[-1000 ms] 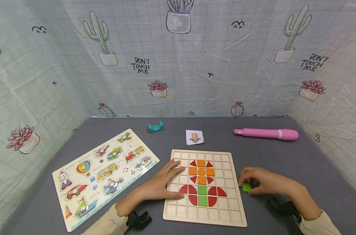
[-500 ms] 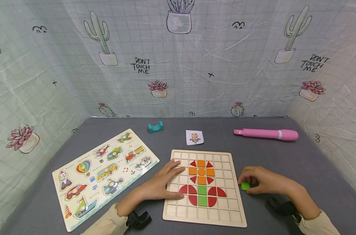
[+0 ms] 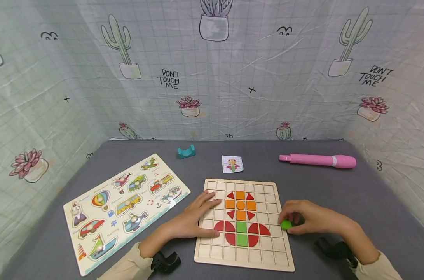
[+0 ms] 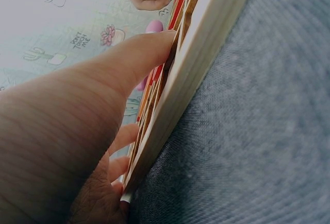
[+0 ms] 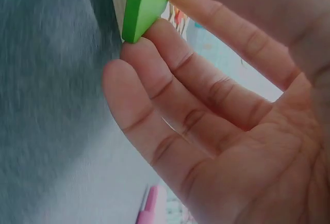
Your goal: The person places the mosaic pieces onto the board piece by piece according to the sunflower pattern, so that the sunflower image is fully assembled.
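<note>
My right hand (image 3: pixel 304 217) pinches a small green tile (image 3: pixel 286 225) at the right edge of the wooden grid board (image 3: pixel 267 257). The right wrist view shows this green tile (image 5: pixel 138 10) between thumb and fingertips, close by the board's pale edge. My left hand (image 3: pixel 192 219) rests with spread fingers on the board's left side, its thumb lying along the lower left squares. On the board's middle squares sit orange tiles (image 3: pixel 240 215), red triangles (image 3: pixel 250 196), red rounded pieces (image 3: pixel 253 240) and two green squares (image 3: pixel 241 240).
A vehicle picture puzzle (image 3: pixel 128 217) lies left of the board. Behind the board are a small pattern card (image 3: pixel 232 164), a teal curved block (image 3: pixel 186 151) and, further right, a pink microphone-shaped stick (image 3: pixel 316 160). A patterned cloth (image 3: pixel 212 77) encloses the grey table (image 3: pixel 323 182).
My right hand has moved slightly left with the green tile, from the table beside the board to the board's right edge. The left hand stays in place.
</note>
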A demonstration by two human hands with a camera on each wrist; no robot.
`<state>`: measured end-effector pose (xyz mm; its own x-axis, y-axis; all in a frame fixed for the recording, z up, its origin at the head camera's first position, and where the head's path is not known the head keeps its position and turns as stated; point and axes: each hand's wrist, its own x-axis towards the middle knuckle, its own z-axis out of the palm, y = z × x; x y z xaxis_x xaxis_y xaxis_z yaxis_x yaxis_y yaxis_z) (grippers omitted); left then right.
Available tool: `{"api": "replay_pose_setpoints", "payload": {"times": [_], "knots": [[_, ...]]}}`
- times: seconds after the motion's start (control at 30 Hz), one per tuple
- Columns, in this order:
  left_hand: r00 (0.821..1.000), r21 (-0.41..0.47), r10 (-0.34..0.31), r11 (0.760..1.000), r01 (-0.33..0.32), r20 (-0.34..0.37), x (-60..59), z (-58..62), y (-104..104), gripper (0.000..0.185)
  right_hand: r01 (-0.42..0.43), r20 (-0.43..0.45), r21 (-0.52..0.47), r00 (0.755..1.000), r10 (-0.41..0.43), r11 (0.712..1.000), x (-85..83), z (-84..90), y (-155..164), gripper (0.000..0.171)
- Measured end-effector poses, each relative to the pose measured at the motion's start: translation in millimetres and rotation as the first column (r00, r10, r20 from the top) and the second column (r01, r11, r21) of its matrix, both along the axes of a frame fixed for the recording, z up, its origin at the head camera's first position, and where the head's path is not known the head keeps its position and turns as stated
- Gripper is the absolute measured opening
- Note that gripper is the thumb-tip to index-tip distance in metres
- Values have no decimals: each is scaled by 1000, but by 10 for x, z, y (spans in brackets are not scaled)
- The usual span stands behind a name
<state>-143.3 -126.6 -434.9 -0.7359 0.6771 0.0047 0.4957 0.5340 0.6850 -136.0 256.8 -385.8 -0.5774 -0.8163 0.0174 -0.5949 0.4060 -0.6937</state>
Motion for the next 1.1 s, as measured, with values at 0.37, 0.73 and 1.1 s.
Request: {"api": "replay_pose_setpoints", "payload": {"times": [0.37, 0.73, 1.1], "knots": [[1000, -4, -1, 1000, 1, 1, -5, -11, -9, 85, -42, 13, 16, 999, 42, 999, 36, 8, -283, 18], [1000, -1, 1, 1000, -1, 14, -9, -9, -6, 85, -60, 119, 97, 992, 49, 993, 159, 54, -640, 17], [1000, 1, 4, 1000, -4, 10, 0, 1, -5, 85, -175, 7, 95, 985, 175, 980, 348, 7, -935, 15]]}}
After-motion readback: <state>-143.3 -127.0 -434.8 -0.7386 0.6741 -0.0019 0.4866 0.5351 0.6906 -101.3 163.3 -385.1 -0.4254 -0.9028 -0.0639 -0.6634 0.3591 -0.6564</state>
